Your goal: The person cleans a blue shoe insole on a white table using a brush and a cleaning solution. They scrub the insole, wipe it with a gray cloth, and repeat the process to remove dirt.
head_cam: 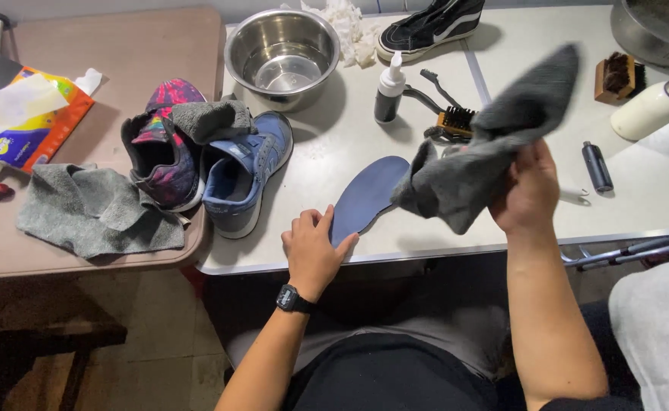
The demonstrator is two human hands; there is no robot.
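Note:
A dark blue insole [368, 192] lies flat on the white table [327, 144] near its front edge. My left hand [313, 247], with a black watch on the wrist, presses on the insole's near end with the fingers spread. My right hand [528, 190] is raised above the table and grips a grey cloth [486, 152]; the cloth's lower end hangs down to the insole's far end. A blue sneaker [244, 176] and a multicoloured sneaker [163, 148] stand to the left of my left hand.
A steel bowl [282, 49], a small spray bottle [388, 90], a brush [453, 120], a black high-top shoe [433, 24], a wooden brush [617, 76], a white bottle [654, 106] and a small black vial [597, 166] stand on the white table. On the brown table lie a grey rag [95, 209] and a wipes pack [26, 125].

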